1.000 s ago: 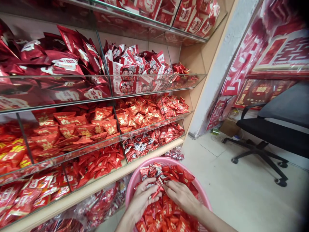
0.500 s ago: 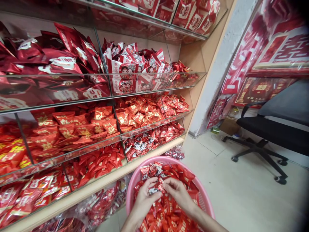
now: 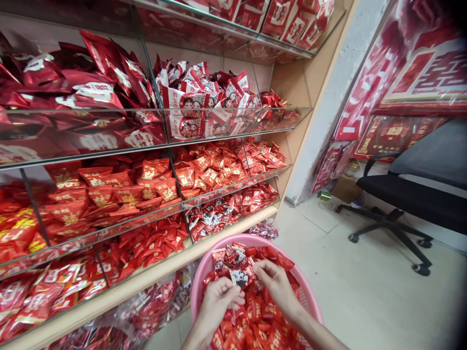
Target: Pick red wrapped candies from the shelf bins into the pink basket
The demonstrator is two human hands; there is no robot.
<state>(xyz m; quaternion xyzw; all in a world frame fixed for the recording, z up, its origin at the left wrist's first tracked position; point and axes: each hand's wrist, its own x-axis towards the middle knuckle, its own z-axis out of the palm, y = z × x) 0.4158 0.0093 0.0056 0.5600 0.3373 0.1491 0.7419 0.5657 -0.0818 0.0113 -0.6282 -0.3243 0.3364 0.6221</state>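
At far left, the glass shelves (image 3: 109, 155) hold dark red foil bags (image 3: 91, 92) on the upper tier. Bright red packets (image 3: 109, 189) with gold characters lie in the compartment below. Further right are white-and-red bags (image 3: 189, 104) printed with a cartoon couple, with small cartoon-faced sweets (image 3: 219, 214) lower down.

At bottom centre, just in front of the shelf edge, stands a pink basket (image 3: 199, 287) heaped with red wrapped sweets. Both hands are inside it. The left hand (image 3: 219, 301) has its grip curled shut, and its fingers pinch a candy packet (image 3: 240, 277) printed with black-and-white cartoon faces. The packet is raised a little above the heap, near the basket's far side. The right hand (image 3: 277, 287) is just beside it, fingers bent over the same spot and touching the wrappers there — whether its grip has closed on anything cannot be told.

Right of the basket is pale tiled floor (image 3: 346, 291), then a black office chair (image 3: 401, 199) on castors — behind it, red paper decorations (image 3: 419, 73) cover the wall.
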